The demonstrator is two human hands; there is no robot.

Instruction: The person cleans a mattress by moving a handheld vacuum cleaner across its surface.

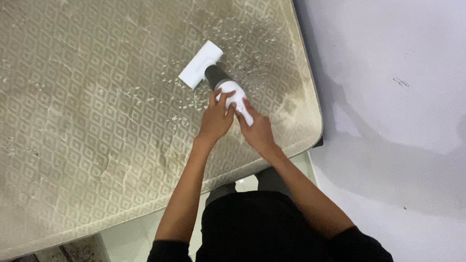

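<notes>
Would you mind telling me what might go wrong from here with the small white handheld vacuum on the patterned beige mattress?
1. Both hands, left hand and right hand, crowd the small white handheld vacuum; the grip may slip.
2. The scattered white crumbs lie widely, so the flat nozzle may miss some or push them about.
3. The vacuum works near the rounded corner of the patterned beige mattress; crumbs could fall off the edge.

Black short-sleeved top, dark grey trousers, bare forearms, no rings or watch on the hands [238, 123].
</notes>
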